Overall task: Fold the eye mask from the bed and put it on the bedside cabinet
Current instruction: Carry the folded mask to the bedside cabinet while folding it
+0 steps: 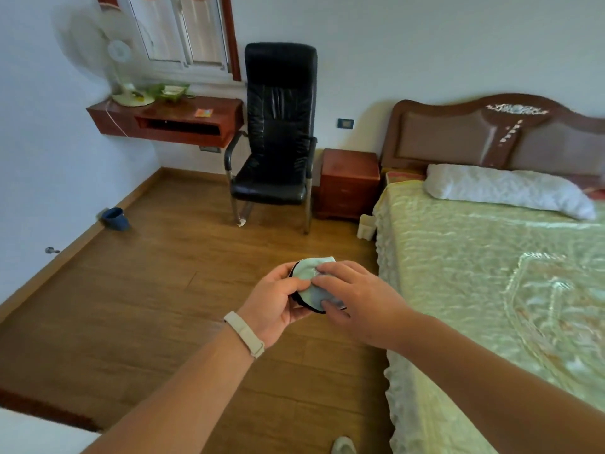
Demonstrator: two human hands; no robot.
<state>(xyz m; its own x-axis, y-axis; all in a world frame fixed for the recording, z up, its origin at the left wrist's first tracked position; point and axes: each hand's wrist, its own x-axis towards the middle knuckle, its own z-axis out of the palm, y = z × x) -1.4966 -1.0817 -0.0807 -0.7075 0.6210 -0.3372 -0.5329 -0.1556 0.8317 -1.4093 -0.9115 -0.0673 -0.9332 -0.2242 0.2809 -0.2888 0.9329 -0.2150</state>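
Observation:
A pale green eye mask (309,279) with a black edge is bunched into a small folded bundle, held in the air over the wooden floor beside the bed (484,273). My left hand (278,301) cups it from below and the left, thumb on top. My right hand (357,298) presses down on it from the right, fingers over the fabric. The reddish wooden bedside cabinet (348,183) stands far ahead, between the chair and the headboard, and its top is bare.
A black office chair (278,139) stands left of the cabinet. A white pillow (504,190) lies at the head of the bed. A wall shelf (170,121) with a fan sits at the far left. A blue slipper (114,218) lies by the left wall.

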